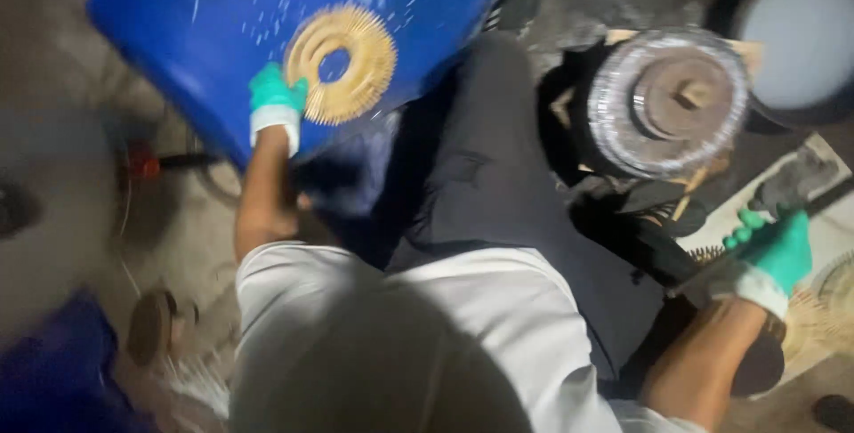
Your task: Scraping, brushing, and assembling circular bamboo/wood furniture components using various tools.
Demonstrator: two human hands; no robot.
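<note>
The left hand (pixel 274 99) wears a green glove. Its fingers are closed on the edge of a tan ring (pixel 342 64) made of thin sticks. The ring lies on a big blue drum (pixel 178 15) at the top left, and white specks dot the drum.

The right hand (pixel 772 250), also gloved, is low on the right. Blur hides its fingers, so their hold cannot be told. Near it lie more tan rings (pixel 832 291), cut off by the edge. A round silver wheel (pixel 667 99) sits at the top right. The whole picture is blurry and dark.
</note>
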